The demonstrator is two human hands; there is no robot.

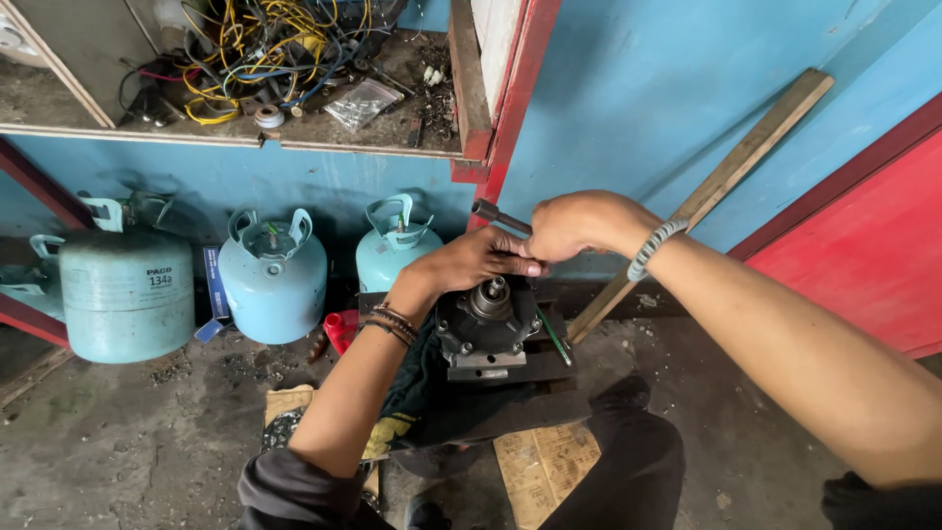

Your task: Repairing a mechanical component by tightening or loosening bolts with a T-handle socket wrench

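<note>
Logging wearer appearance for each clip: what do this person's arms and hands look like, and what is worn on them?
Both forearms are bare, with dark sleeves pushed up near the elbows. The left hand has thin dark stacked bracelets at the wrist. The right hand has a grey-and-white beaded bracelet at the wrist. No gloves; I cannot make out any rings.

Compressor [488, 329] dull greasy metal; floor [137, 432] rough concrete.

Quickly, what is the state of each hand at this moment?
Left hand: fingers flat, resting on top of the dark round machine part; not gripping.
Right hand: closed around the dark metal tool handle.
</note>
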